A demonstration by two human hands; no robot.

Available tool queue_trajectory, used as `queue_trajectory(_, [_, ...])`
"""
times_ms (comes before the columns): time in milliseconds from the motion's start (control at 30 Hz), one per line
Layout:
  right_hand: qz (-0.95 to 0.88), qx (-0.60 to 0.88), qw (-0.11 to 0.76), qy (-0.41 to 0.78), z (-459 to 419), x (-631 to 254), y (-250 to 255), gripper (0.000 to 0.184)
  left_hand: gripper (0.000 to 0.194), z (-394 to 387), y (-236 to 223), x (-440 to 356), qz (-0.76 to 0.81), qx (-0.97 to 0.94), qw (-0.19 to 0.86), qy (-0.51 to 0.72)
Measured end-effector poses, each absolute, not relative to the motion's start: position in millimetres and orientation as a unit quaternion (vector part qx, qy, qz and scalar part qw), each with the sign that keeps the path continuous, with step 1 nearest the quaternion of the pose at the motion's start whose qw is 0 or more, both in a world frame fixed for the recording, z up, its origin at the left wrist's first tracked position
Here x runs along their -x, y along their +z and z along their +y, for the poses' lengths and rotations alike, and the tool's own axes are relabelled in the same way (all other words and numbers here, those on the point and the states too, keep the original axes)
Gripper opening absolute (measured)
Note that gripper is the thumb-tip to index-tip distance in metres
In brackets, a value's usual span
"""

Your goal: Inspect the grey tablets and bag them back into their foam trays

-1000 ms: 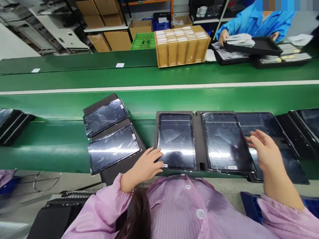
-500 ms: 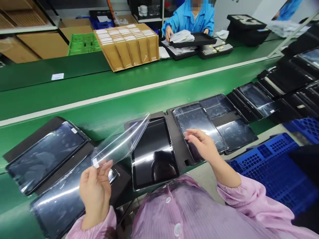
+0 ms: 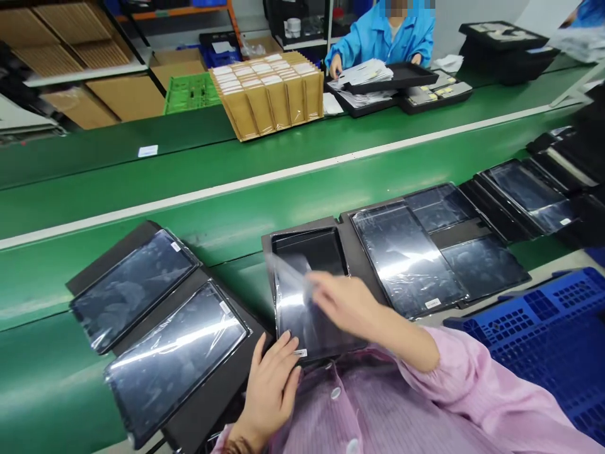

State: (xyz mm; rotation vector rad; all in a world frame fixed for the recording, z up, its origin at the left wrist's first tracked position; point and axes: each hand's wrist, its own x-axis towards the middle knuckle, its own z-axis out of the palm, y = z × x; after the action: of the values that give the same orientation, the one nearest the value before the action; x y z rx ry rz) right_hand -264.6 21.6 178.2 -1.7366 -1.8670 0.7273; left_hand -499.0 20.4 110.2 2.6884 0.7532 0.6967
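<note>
A black tablet-like panel [image 3: 326,249] lies in front of me on a dark foam tray. A clear plastic film [image 3: 289,284] with a small white label covers its left and lower part, the upper edge lifted and blurred. My left hand [image 3: 271,381] rests with fingers stretched out at the film's labelled lower corner. Over the panel's middle, my right hand [image 3: 347,306] has its fingers curled together at the film's raised edge, smeared by motion. Two film-covered panels [image 3: 182,350] lie on foam at the left, and another covered panel [image 3: 406,258] lies just right.
A blue plastic crate [image 3: 534,334] stands at the lower right. Along the green bench [image 3: 227,221] more panels and black trays [image 3: 501,202] are stacked to the right. Across it are a box of brown envelopes [image 3: 271,101] and a person in blue [image 3: 378,38] handling papers.
The film has come down from the left onto the panel. My left hand has moved right to the panel's lower corner, and my right hand has moved left over the panel and closed.
</note>
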Motion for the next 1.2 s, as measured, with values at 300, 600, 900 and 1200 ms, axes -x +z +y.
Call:
queue_trajectory(300, [-0.638, 0.611, 0.343, 0.319, -34, 223, 190, 0.028, 0.023, 10, 140, 468, 0.352, -0.922, 0.033, 0.154])
queue_trajectory(600, [-0.644, 0.660, 0.363, 0.136, -32, 178, 153, 0.054, 0.053, 114, 155, 327, 0.491, -0.867, 0.073, 0.051])
queue_trajectory(900, [-0.533, 0.777, 0.324, 0.081, -47, 75, 123, 0.049, 0.035, 94, 150, 285, 0.368, -0.922, 0.112, 0.051])
queue_trajectory(1200, [-0.472, 0.789, 0.336, 0.204, -51, 42, 112, 0.052, 0.018, 21, 143, 276, 0.031, -0.997, 0.031, 0.071])
